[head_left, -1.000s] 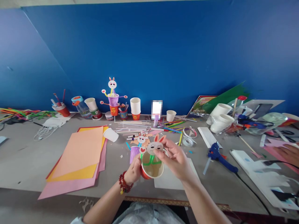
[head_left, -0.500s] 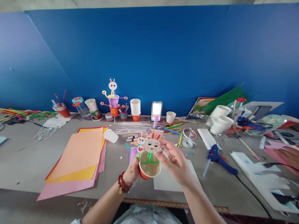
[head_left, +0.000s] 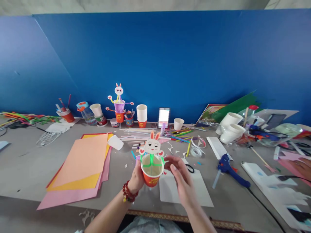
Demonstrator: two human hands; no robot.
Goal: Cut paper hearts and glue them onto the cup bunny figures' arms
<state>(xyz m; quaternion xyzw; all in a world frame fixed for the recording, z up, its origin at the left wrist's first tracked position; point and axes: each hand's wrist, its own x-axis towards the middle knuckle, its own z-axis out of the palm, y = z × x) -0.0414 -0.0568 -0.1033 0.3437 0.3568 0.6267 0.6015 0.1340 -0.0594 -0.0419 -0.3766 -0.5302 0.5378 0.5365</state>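
Note:
My left hand (head_left: 136,178) is closed round the left side of a red paper cup (head_left: 151,181), which is tilted so its pale inside faces me. Green pipe-cleaner-like strips (head_left: 151,160) rise from the cup. They carry a white paper rabbit head (head_left: 152,146) with orange ears and two round paws with red hearts. My right hand (head_left: 181,181) is just right of the cup, fingers apart, with nothing visible in it. Beneath that hand lies a white sheet (head_left: 201,191), with black scissor handles (head_left: 190,168) at its top edge.
Coloured paper sheets (head_left: 80,158) are stacked at left, near a tipped white cup (head_left: 115,142). A blue glue gun (head_left: 230,170) and a white power strip (head_left: 262,187) lie at right. A finished rabbit figure (head_left: 119,103) stands at the back. Another person's hand (head_left: 301,166) rests on pink paper.
My right hand has moved off the rabbit's right paw, down and to the right. The cup has shifted slightly left, and the red front and both heart paws show more clearly.

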